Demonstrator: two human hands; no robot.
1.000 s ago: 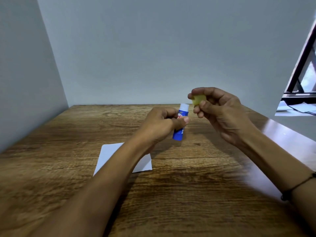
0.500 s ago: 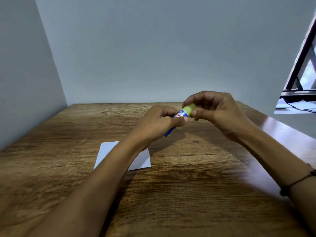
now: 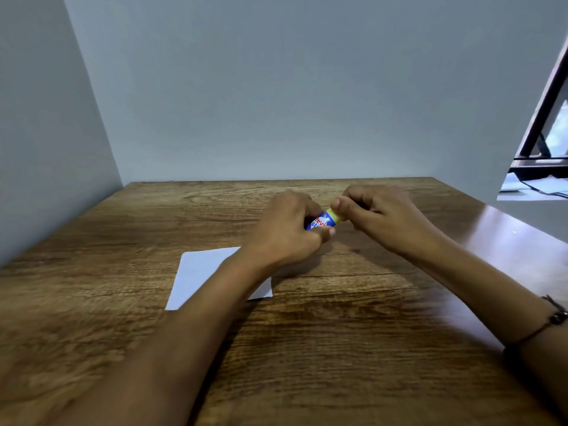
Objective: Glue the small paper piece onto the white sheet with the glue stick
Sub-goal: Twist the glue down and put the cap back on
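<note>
Both hands meet just above the tabletop (image 3: 307, 348) at centre frame. Left hand (image 3: 285, 232) has its grip closed around the blue barrel of the glue stick (image 3: 321, 222), thumb along the lower side, label partly showing. Right hand (image 3: 381, 216) has its grip pinched on the yellow cap (image 3: 333, 215), which sits on the barrel's right end; thumb and forefinger cover most of it. The stick lies tilted, cap end higher and to the right.

White sheet (image 3: 203, 272) lies flat on the tabletop at lower left of centre, partly hidden under the left forearm. The small paper piece is not visible in this view; it may be under the arm or on the sheet, cannot tell.

Judgement: the step in hand is work at the cap joint. Whether the cap is going on or coming off cannot be read from this view alone.

To do it well:
- keep the barrel fixed in the left grip, let only the right hand move;
- move the cap straight along the barrel axis, no sideways bending;
- hold the barrel mid-body, not on the twist base, so the glue does not wind out;
- keep the forearm from dragging the sheet.
</note>
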